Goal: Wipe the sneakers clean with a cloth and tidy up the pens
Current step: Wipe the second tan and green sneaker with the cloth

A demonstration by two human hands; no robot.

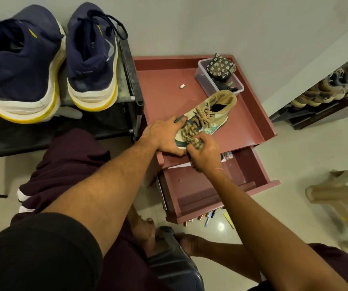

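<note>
Suede-like tan sneaker [211, 114], woven checked cloth [196, 143], smooth matt pink cabinet [162, 85], clear plastic box [202, 77]

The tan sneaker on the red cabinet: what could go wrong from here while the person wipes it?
1. The sneaker has its toe near the front edge of the cabinet, above the open drawer. A hard stroke of the cloth in the right hand might drag it off, although the left hand steadies it.
2. The pens lie on the floor under the drawer and could be kicked or stepped on.
</note>
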